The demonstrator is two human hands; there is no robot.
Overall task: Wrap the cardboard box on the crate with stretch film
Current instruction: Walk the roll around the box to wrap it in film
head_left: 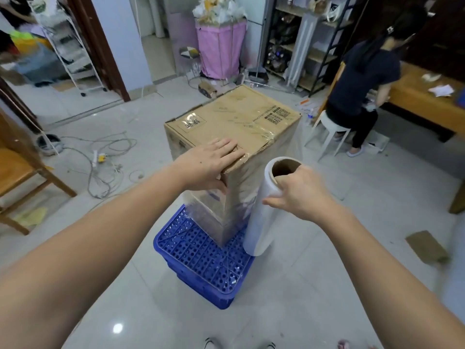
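Cardboard box [234, 122], upright on blue crate [201, 258], sides film-wrapped

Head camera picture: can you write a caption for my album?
Left hand steadies the cardboard box on the blue crate while right hand holds the stretch film roll.

1. The cardboard box [234, 117] is tall and brown with printed labels on top; it stands upright on the crate, its sides covered in clear film.
2. The crate [198, 258] is blue, perforated, on the tiled floor.
3. The stretch film roll [264, 212] is whitish with a brown core, nearly upright, just beside the box's near corner.
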